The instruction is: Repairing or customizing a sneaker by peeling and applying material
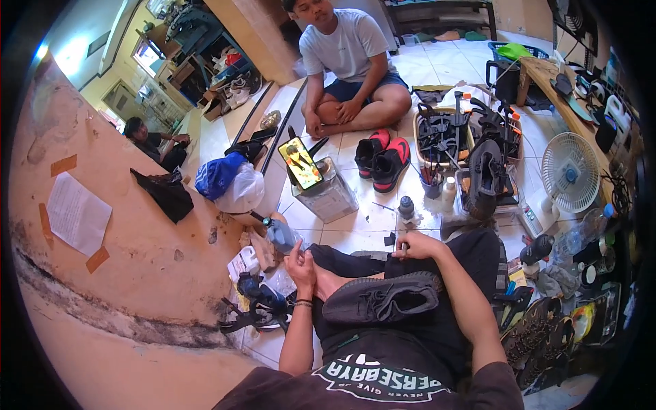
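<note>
A black lace-up shoe (pixel 379 299) lies sideways across my lap, and neither hand grips it. My left hand (pixel 299 272) is raised to the left of the shoe, with its index finger stretched up and nothing visible in it. Above my right knee, my right hand (pixel 418 246) is closed, its fingers pinching a small thin thing too small to name. A small dark bottle (pixel 406 208) stands on the tiles ahead of that hand. Close to my left hand is a grey-blue bottle (pixel 279 236).
A person (pixel 348 58) sits cross-legged ahead; another sits far left. A phone (pixel 301 164) leans by a metal tin (pixel 328 198). Red-black shoes (pixel 384 160), a tool-filled basket (pixel 444 160), another black shoe (pixel 484 179) and a white fan (pixel 570 171) stand ahead and right. A wall (pixel 137 287) bounds the left.
</note>
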Available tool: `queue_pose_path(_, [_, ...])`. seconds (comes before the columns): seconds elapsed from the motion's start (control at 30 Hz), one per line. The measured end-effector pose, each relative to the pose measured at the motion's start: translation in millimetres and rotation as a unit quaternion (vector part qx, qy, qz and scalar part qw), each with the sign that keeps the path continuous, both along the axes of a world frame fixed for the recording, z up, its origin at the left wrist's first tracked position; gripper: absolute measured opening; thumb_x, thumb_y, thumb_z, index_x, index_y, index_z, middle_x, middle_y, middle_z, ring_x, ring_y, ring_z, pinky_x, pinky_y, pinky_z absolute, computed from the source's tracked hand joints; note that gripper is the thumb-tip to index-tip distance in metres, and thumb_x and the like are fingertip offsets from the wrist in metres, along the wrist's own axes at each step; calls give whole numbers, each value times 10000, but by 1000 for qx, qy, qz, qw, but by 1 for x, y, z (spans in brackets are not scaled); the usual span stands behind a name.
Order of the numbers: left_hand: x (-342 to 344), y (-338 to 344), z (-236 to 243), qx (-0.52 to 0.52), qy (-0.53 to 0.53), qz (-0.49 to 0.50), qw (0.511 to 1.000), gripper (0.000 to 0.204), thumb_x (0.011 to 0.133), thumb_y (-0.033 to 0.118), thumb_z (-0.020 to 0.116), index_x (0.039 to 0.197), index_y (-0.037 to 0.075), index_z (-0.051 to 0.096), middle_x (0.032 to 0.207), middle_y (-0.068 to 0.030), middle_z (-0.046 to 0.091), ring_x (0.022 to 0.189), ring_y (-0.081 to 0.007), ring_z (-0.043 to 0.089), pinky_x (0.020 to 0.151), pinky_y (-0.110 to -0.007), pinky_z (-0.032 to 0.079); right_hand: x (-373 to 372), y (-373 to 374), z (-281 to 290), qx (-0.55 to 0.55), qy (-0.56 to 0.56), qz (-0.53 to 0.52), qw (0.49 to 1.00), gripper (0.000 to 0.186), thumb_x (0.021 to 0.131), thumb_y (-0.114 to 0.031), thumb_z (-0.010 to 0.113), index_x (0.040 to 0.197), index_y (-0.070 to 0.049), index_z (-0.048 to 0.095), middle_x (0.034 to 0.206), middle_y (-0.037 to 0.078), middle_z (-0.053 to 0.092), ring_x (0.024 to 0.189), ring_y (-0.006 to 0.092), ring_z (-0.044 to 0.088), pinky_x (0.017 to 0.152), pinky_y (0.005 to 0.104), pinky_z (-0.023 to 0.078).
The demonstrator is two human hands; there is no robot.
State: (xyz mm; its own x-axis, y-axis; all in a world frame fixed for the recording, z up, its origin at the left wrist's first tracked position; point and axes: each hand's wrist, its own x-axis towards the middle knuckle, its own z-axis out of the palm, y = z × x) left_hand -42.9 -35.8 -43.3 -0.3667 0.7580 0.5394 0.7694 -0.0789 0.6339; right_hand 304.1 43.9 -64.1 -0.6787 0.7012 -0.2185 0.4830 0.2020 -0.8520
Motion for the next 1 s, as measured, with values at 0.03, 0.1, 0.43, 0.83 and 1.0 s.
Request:
queue_pose_path(0.03, [-3, -1, -2, 1, -3, 2, 1000, 383, 809, 207, 649, 1173, 94, 685, 824, -97, 635, 766, -237, 485, 738, -365, 436, 0, -1, 3, 0, 15, -2, 1000, 363, 875, -350, 714, 881, 8, 652, 763, 107, 706, 691, 176, 674, 646, 315, 505])
queue_pose_path(0.1, [-8, -1, -6, 4, -1, 7, 1000, 364, 812, 221, 634, 1147, 94, 699, 870, -100, 661, 775, -236, 488, 734, -357, 433, 1, -3, 7, 3, 9, -1, 1000, 357, 878, -343, 711, 888, 9, 654, 772, 108, 708, 702, 180, 675, 656, 319, 505])
queue_pose_path(0.43, [-7, 1, -7, -44, 8, 33, 998, 212, 863, 204, 608, 970, 57, 715, 852, -113, 631, 775, -260, 523, 737, -346, 433, 1, -3, 9, 32, 8, -3, 999, 340, 879, -350, 700, 867, -11, 671, 780, 102, 715, 721, 204, 677, 681, 332, 504])
queue_pose_path(0.83, [-8, -7, -7, 40, 20, 17, 999, 140, 824, 153, 634, 889, 57, 712, 856, -98, 608, 820, -245, 523, 732, -345, 431, -3, -4, 19, 7, 10, 6, 1000, 332, 876, -342, 706, 864, -13, 664, 795, 96, 712, 731, 215, 666, 678, 337, 495])
queue_pose_path(1.0, [-4, -3, -4, 59, 3, 14, 998, 174, 851, 188, 622, 899, 48, 712, 796, -80, 617, 731, -226, 515, 691, -328, 422, -9, -4, 0, 18, 49, 68, 996, 411, 865, -388, 698, 1120, -73, 632, 1105, 172, 666, 1021, 283, 635, 860, 357, 487])
